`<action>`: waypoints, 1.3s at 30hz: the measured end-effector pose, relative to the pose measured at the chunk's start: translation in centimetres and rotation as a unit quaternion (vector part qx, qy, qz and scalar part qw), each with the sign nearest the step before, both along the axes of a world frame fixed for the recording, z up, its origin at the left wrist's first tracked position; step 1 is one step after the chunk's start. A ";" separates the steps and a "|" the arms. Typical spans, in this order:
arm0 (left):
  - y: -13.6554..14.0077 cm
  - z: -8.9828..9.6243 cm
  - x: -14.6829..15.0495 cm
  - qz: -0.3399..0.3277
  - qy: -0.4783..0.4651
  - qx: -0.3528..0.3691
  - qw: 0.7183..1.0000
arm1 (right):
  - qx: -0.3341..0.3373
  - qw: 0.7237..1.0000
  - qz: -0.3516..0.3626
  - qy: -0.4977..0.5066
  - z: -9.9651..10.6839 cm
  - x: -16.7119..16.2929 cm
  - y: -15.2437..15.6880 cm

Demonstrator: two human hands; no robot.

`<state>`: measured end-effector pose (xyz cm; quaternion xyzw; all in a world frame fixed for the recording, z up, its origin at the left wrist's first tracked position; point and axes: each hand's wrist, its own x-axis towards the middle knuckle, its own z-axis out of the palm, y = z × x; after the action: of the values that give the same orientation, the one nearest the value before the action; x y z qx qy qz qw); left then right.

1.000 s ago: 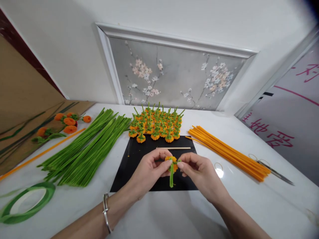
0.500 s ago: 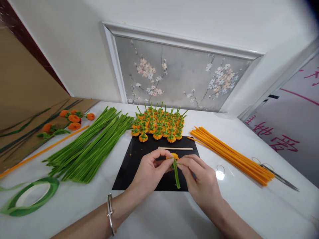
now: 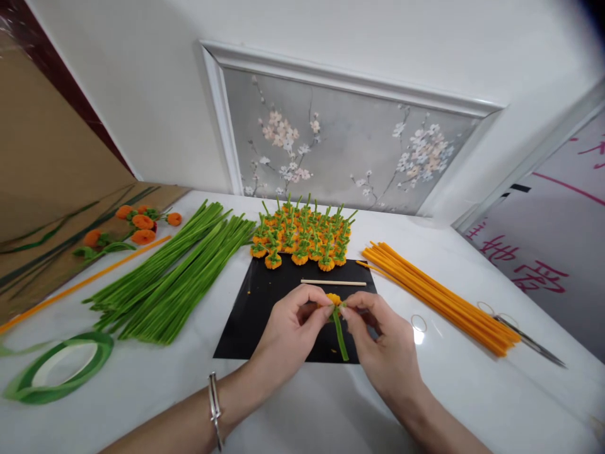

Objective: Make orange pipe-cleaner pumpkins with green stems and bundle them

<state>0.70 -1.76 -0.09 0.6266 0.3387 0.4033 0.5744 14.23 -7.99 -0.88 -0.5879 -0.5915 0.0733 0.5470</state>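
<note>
The small orange flower (image 3: 333,297) is above the black mat (image 3: 255,321); the step in hand seems to be fastening green around its base, and the next move probably calls for a firm hold and a gentle twist. Its head looks ruffled, partly hidden; a green strip (image 3: 341,338) hangs down. The left hand (image 3: 293,323) pinches the flower's base, the right hand (image 3: 384,333) pinches green beside it. Similar flowers (image 3: 302,236) stand at the mat's far edge.
</note>
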 end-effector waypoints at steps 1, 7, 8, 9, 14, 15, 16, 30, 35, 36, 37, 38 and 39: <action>0.0 0.0 0.0 0.003 0.000 0.007 1.000 | -0.002 1.000 0.003 -0.004 0.1 0.0 0.0; 0.1 -0.2 0.1 0.000 -0.021 -0.031 0.999 | 0.047 0.996 0.005 -0.071 0.4 0.3 0.1; 0.1 -0.2 0.1 -0.005 -0.023 -0.046 0.999 | 0.059 0.995 0.009 -0.083 0.4 0.4 0.1; 0.1 -0.2 0.2 -0.010 -0.025 -0.061 0.998 | 0.070 0.993 0.012 -0.096 0.3 0.4 0.2; 0.2 0.2 0.2 -0.026 -0.029 -0.118 0.992 | 0.083 0.982 0.049 -0.162 -0.1 0.8 0.5; 0.3 0.2 0.2 -0.028 -0.029 -0.120 0.992 | 0.084 0.980 0.059 -0.170 -0.1 0.8 0.5; 0.3 0.3 0.2 -0.029 -0.028 -0.119 0.992 | 0.080 0.979 0.065 -0.174 0.0 0.8 0.4; 0.2 -0.6 0.0 -0.016 -0.027 -0.004 1.000 | 0.128 0.966 0.055 -0.217 0.4 0.6 0.1; 0.1 -0.5 -0.1 -0.016 -0.026 -0.003 1.000 | 0.119 0.963 0.050 -0.237 0.2 0.8 0.2; 0.0 -0.4 0.0 -0.015 -0.027 -0.003 1.000 | 0.118 0.962 0.045 -0.243 0.0 0.9 0.2; 0.0 -0.4 0.0 -0.014 -0.027 -0.002 1.000 | 0.118 0.960 0.040 -0.251 -0.1 1.0 0.2; -0.1 -0.3 0.0 -0.013 -0.028 -0.001 1.000 | 0.121 0.957 0.037 -0.261 -0.2 1.2 0.2; -0.1 -0.3 0.1 -0.012 -0.028 0.000 1.000 | 0.126 0.953 0.036 -0.272 -0.3 1.3 0.1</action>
<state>0.76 -1.89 -0.40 0.6192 0.3146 0.4135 0.5888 15.57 -7.85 -1.20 -0.4903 -0.7430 -0.1451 0.4320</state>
